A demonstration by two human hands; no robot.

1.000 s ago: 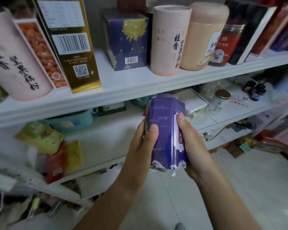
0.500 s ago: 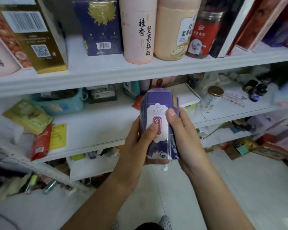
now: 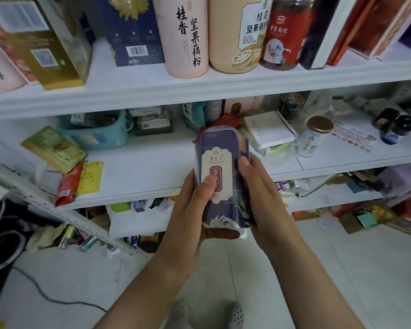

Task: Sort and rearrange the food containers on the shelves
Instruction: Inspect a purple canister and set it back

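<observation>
Both hands, left [image 3: 195, 205] and right [image 3: 259, 198], wrap the purple tin [image 3: 223, 181] upright in front of the middle shelf [image 3: 152, 167], label towards the wearer, probably to read it; thumbs press its front; it rests on nothing.

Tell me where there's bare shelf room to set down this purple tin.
Middle shelf: bare stretch right of yellow packet, in front of teal basket, behind your purple tin. Top shelf: narrow gap between gold box and navy box. Crowded around the gold-lidded jar.
</observation>
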